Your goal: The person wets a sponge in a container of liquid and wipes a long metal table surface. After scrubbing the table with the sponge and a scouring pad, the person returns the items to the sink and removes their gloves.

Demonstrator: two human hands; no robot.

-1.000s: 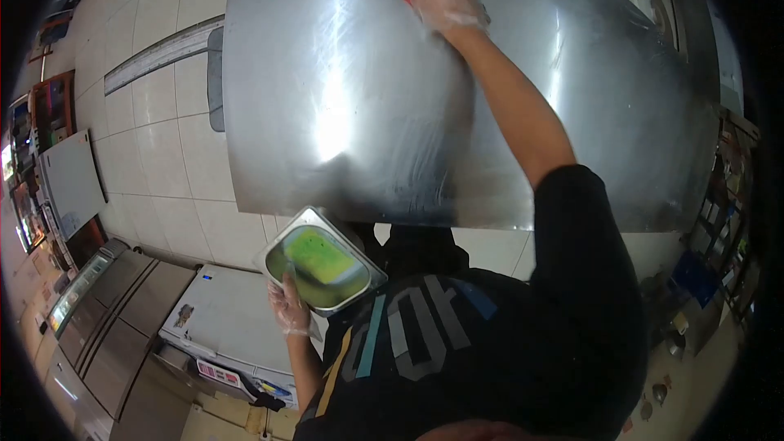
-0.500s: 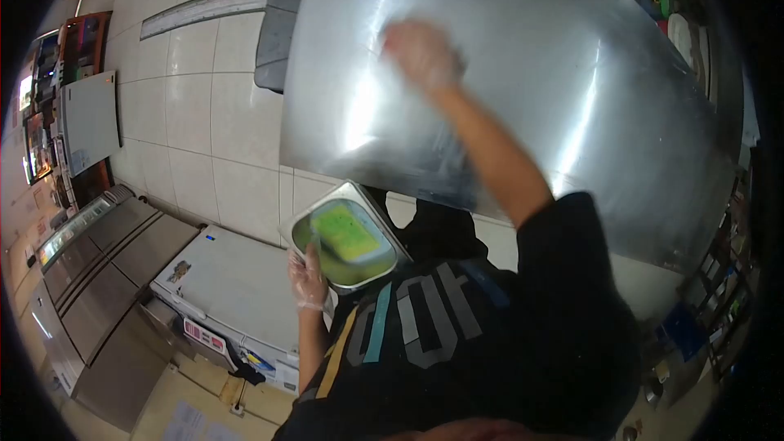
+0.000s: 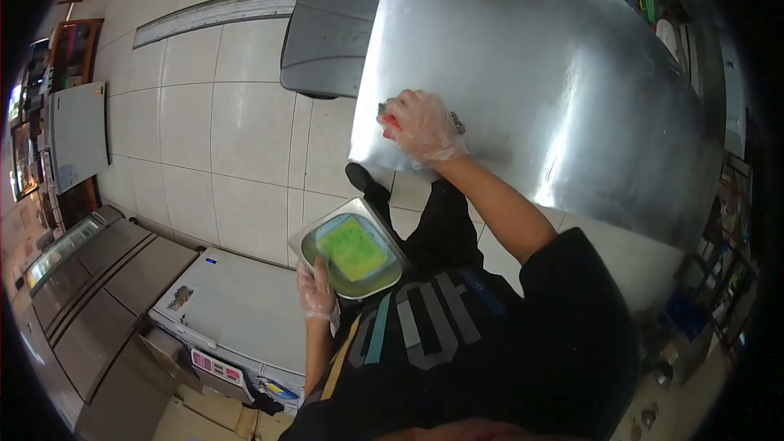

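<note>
1. Two gloved hands are at work in my head view. My right hand (image 3: 420,126), in a thin clear glove, is curled shut around a small red-handled tool (image 3: 390,122), and only a bit of red shows at the thumb side. What kind of tool it is I cannot tell.
2. That right hand presses on the large shiny stainless-steel table (image 3: 555,73), close to the table's near left corner, with the forearm reaching out from the black sleeve.
3. My left hand (image 3: 315,292), also in a clear glove, is clamped on the near rim of a small rectangular steel pan (image 3: 314,235). The fingers are on the rim and the thumb side is hidden beneath.
4. The steel pan is held low, near my chest, and well apart from the right hand. It sits off the table, over the floor, just below the table's near edge in the view.
5. Inside the pan lies a flat yellow-green sponge (image 3: 354,248) in a greenish liquid.
6. Under it all is a pale tiled floor (image 3: 237,131). A grey rectangular mat (image 3: 327,41) lies on the floor beside the table's left edge.
7. To my lower left stands a white chest freezer (image 3: 237,310), with steel fridge doors (image 3: 106,286) next to it.
</note>
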